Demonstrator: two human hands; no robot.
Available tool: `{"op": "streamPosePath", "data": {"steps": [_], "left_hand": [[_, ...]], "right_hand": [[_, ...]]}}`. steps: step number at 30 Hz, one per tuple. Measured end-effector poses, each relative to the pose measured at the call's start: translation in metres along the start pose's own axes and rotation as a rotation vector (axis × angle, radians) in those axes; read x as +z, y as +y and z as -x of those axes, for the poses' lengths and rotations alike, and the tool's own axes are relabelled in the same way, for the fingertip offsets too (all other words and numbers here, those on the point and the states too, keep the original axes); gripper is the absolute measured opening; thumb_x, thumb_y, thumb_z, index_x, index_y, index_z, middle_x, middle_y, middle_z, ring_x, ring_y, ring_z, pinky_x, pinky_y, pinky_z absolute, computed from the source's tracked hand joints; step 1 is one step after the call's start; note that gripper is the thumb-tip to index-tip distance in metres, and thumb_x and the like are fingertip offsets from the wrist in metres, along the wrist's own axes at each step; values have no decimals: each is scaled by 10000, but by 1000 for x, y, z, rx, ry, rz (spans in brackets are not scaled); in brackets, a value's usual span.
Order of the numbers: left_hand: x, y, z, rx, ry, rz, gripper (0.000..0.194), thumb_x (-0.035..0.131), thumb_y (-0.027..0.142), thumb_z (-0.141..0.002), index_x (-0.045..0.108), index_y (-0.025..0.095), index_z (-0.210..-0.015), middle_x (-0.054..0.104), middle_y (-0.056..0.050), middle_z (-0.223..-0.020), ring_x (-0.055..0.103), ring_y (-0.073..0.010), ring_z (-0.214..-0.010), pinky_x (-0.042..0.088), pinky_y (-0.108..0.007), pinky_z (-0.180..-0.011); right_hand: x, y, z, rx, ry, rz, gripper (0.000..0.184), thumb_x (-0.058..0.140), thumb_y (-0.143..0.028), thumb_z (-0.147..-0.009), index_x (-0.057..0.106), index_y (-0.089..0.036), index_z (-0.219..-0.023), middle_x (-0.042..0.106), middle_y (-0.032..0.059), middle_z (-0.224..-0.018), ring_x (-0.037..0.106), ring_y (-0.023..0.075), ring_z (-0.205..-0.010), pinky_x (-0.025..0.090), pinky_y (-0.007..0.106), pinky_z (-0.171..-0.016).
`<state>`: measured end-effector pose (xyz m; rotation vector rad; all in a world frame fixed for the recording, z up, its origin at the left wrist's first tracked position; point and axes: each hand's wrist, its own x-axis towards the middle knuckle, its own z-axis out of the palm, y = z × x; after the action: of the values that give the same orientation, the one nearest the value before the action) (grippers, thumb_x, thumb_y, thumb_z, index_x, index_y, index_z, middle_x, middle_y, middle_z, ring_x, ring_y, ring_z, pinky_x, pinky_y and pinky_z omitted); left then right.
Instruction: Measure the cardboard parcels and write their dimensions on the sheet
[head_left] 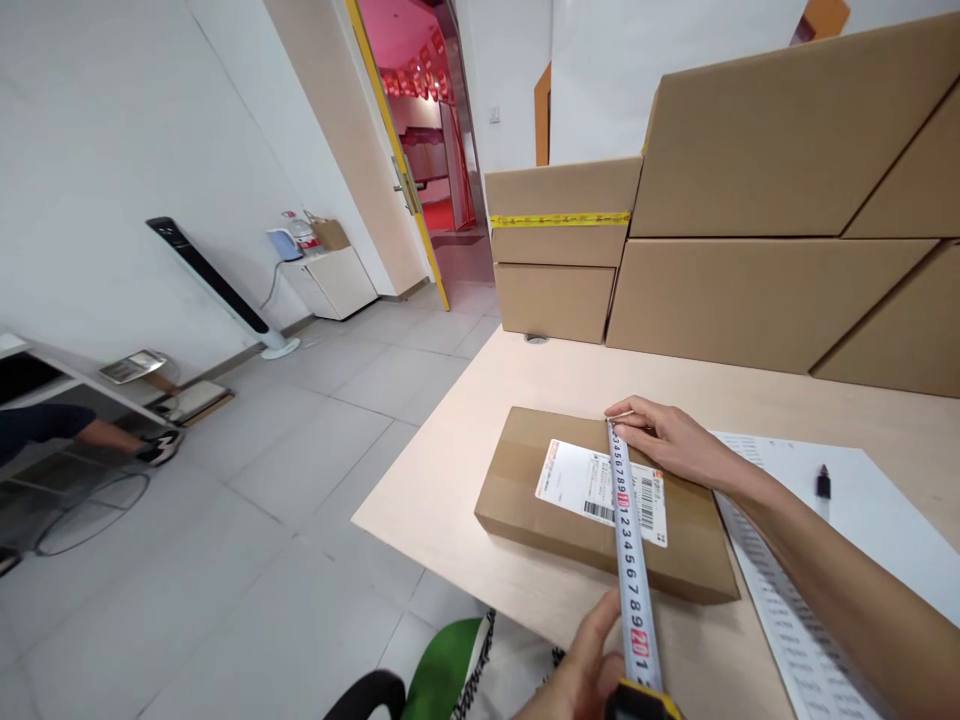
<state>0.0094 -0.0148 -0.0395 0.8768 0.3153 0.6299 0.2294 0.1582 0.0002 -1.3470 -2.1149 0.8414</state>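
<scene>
A flat brown cardboard box (517, 480) with a white shipping label (566, 475) lies on the pale wooden table. Across its top, from far edge to near edge, runs the pulled-out blade of a tape measure (630, 560). At the far edge, my right hand (664, 438) pinches the blade's end against the box. My left hand (581, 665), partly cut off by the bottom of the view, is closed around the black and yellow case in front of the near side. The blade shows numbers to just past 20 beside the case.
Printed sheets (885, 530) with a black pen (823, 482) lie right of the box. Large cartons (750, 160) are stacked at the table's back. A green chair seat (446, 665) is below the front edge. Another person's leg (112, 435) shows far left, near an open door (397, 150).
</scene>
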Motion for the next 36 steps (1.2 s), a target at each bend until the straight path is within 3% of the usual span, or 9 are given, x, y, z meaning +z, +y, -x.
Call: {"op": "streamPosePath", "data": {"steps": [3, 7, 11, 15, 22, 27, 36], "left_hand": [[-4, 11, 1, -52, 115, -3, 936, 667, 544, -733, 163, 326, -1491, 615, -164, -1113, 595, -338, -1085, 404, -496, -948], [-8, 19, 4, -56, 147, 9, 908, 750, 430, -695, 267, 359, -1461, 607, -130, -1093, 593, -327, -1092, 404, -452, -937], [-10, 8, 5, -64, 254, 74, 845, 740, 392, -727, 317, 311, -1453, 622, -102, -983, 616, -304, -1027, 389, -465, -962], [-13, -6, 3, -110, 364, 72, 774, 674, 424, -793, 320, 252, -1459, 635, -110, -1004, 603, -277, -1015, 388, -453, -973], [-16, -5, -3, -48, 297, -112, 712, 637, 368, -836, 315, 254, -1461, 636, -98, -1012, 608, -278, -1018, 377, -467, -994], [-15, -5, -4, -93, 304, -72, 784, 667, 380, -813, 276, 234, -1476, 642, -98, -968, 645, -255, -898, 398, -468, -967], [-4, 4, -2, -66, 286, 102, 682, 625, 393, -832, 347, 282, -1445, 642, -79, -935, 620, -281, -975, 456, -456, -896]], "right_hand": [[1, 1, 0, 1, 17, -15, 215, 500, -365, -840, 639, -260, -964, 739, 10, -883, 650, 208, -786, 471, 321, -702], [3, 4, -1, 23, 32, -34, 208, 528, -376, -815, 661, -257, -921, 738, 17, -880, 655, 209, -788, 480, 322, -710], [3, 3, 0, 46, 34, -56, 224, 535, -388, -806, 669, -251, -922, 733, 19, -877, 655, 208, -785, 484, 322, -703], [3, 3, 1, 68, 36, -51, 225, 538, -392, -803, 671, -256, -923, 731, 16, -882, 656, 204, -778, 483, 318, -692], [4, 6, 0, 59, 28, -43, 227, 532, -393, -814, 665, -264, -946, 730, 17, -931, 660, 208, -813, 487, 328, -715], [4, 4, 0, 61, 13, -66, 229, 526, -396, -829, 664, -250, -937, 728, 22, -932, 664, 207, -823, 489, 328, -726], [4, 1, 0, 90, 7, -112, 246, 521, -392, -844, 690, -227, -913, 731, 26, -935, 663, 202, -829, 485, 310, -709]]}}
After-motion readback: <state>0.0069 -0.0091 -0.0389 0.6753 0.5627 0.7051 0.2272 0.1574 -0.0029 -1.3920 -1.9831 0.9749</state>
